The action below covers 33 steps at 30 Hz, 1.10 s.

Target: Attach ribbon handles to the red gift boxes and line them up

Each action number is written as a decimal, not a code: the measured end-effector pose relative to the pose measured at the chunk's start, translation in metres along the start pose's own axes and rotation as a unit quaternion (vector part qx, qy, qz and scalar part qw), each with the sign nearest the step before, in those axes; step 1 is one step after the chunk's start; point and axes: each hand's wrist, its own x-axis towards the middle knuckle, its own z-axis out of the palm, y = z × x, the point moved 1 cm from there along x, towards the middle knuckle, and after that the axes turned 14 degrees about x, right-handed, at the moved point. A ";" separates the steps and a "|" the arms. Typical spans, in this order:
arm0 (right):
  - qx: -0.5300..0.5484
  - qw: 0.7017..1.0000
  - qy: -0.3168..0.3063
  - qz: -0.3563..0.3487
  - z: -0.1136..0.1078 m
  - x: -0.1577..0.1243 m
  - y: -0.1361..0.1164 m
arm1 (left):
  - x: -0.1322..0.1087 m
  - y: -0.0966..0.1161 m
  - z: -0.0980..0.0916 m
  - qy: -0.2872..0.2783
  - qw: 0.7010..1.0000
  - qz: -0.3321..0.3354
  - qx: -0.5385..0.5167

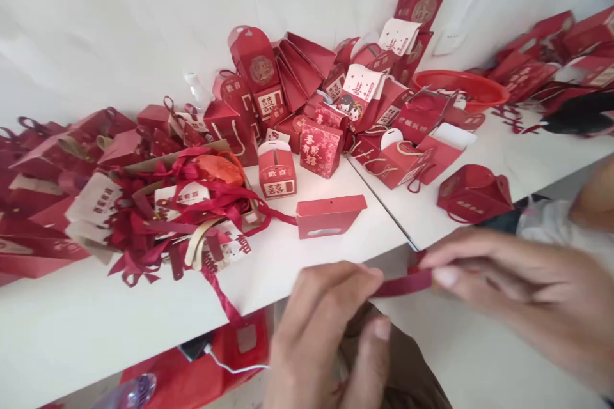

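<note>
A dark red ribbon point(405, 284) stretches between my two hands, over the gap in front of the table edge. My right hand point(522, 294) pinches one end between thumb and fingertips; a small bit of red shows behind those fingers. At the other end, the ribbon runs in behind the closed fingertips of my left hand point(330, 326), whose thumb stands apart below. How the left fingers grip it is partly hidden. Nearest beyond them, a flat red carton point(330, 216) with an oval window lies on the table.
A box of tangled ribbons and tags point(192, 204) sits at left. Red gift boxes point(321, 147) crowd the wall, with a red plastic basin point(460, 89) behind. One red box point(474, 193) stands at right, near another person's arm point(595, 198). Below the edge are a red bag point(192, 370) and a bottle point(129, 393).
</note>
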 end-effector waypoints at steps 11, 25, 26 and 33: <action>0.234 0.953 -0.108 0.160 0.037 -0.003 0.046 | -0.029 -0.022 0.069 -0.110 0.974 -0.123 -0.153; 0.315 0.917 -0.127 0.208 0.047 0.008 0.079 | -0.036 -0.040 0.091 -0.137 0.949 -0.223 -0.174; 0.313 0.918 -0.123 0.211 0.047 0.009 0.080 | -0.035 -0.041 0.092 -0.141 0.946 -0.226 -0.182; 0.273 0.933 -0.120 0.200 0.049 0.014 0.086 | -0.031 -0.046 0.095 -0.141 0.964 -0.186 -0.131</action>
